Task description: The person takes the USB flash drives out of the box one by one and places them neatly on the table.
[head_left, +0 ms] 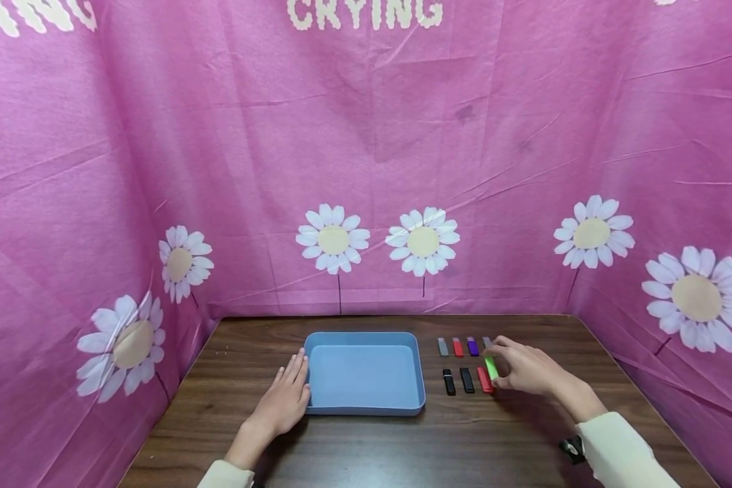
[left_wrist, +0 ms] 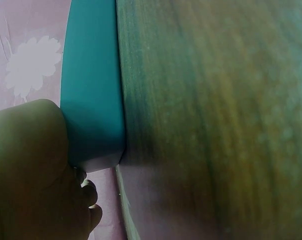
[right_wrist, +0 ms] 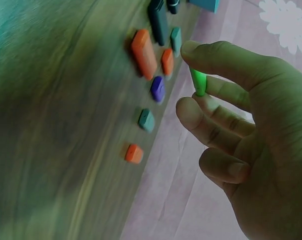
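Note:
My right hand (head_left: 527, 366) pinches a green USB stick (head_left: 491, 368) between thumb and fingertips, above the right end of two rows of sticks. In the right wrist view the green stick (right_wrist: 199, 82) is off the table. Left of it on the table lie a red stick (head_left: 484, 379) and two black ones, one black stick (head_left: 467, 380) being nearest. My left hand (head_left: 285, 400) rests with straight fingers against the left wall of a blue tray (head_left: 366, 411). The left wrist view shows the thumb by the tray's side (left_wrist: 93, 85).
The back row holds a grey stick (head_left: 442, 347), a red stick (head_left: 457, 347), a purple stick (head_left: 472, 346) and another grey one (head_left: 486, 342). An orange-red stick (right_wrist: 134, 154) lies at that row's end. Pink cloth (head_left: 366, 149) hangs behind the wooden table (head_left: 366, 451).

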A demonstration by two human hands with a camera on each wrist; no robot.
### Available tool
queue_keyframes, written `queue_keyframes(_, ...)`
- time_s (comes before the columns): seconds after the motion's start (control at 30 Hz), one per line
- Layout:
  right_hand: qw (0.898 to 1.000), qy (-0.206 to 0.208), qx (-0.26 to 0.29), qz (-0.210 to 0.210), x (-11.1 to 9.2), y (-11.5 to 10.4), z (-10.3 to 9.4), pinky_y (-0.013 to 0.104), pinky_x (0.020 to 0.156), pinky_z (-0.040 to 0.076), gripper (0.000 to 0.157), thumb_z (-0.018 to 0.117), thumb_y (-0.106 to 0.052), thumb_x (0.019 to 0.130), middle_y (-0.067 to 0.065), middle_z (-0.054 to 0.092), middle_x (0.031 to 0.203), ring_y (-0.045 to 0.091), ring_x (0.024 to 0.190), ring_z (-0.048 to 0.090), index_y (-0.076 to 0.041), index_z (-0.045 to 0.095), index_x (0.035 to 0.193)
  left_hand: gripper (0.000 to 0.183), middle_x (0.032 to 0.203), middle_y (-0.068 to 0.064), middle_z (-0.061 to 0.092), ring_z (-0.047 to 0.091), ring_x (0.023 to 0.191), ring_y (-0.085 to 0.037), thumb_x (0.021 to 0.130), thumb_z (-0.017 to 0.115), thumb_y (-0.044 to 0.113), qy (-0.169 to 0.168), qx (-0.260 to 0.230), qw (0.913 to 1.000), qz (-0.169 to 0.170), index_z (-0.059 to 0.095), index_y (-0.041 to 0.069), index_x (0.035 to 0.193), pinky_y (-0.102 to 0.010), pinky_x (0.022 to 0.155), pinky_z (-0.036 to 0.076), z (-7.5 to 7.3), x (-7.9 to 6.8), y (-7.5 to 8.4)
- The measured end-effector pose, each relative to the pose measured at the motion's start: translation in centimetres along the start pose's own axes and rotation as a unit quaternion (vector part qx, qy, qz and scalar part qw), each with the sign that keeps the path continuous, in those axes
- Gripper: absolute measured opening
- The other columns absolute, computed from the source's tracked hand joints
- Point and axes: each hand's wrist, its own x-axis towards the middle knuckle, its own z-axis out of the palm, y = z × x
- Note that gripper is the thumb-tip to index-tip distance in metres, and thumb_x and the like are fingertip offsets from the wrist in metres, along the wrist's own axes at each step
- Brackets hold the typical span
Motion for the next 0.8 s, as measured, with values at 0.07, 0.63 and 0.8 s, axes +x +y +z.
queue_keyframes(0.07,1.000,-0.008,0.009,0.008,-0.3,0.2,0.0,0.028,0.062,0.045,0.051,0.093,-0.029,0.077,-0.004,0.064,0.113,-0.001,0.072,0.048,-0.012,0.075,0.122,0.057,0.174,-0.024,0.028,0.028,0.161,-0.043,0.110,0.048,0.015,0.001,0.001,1.0000,0.000,0.037,-0.011,0.159,-0.064,0.130,0.028,0.0,0.0,0.0)
queue_keyframes(0.63,0.998,-0.039,0.033,0.048,-1.3,2.5,2.2,0.051,0.081,0.061,0.054,0.095,-0.031,0.075,0.003,0.066,0.122,0.018,0.097,0.067,-0.014,0.075,0.122,0.057,0.174,-0.025,0.028,0.028,0.161,-0.044,0.111,0.046,0.016,0.001,0.005,1.0000,0.001,0.037,-0.012,0.160,-0.063,0.130,0.028,-0.1,0.1,0.1)
queue_keyframes(0.8,0.998,-0.036,0.029,0.038,-1.5,2.8,2.6,0.048,0.082,0.061,0.051,0.093,-0.029,0.076,0.001,0.067,0.120,0.018,0.100,0.069,-0.013,0.075,0.121,0.057,0.175,-0.024,0.026,0.027,0.162,-0.042,0.111,0.046,0.018,-0.001,0.006,1.0000,-0.001,0.037,-0.011,0.160,-0.062,0.130,0.027,0.1,0.1,0.0)
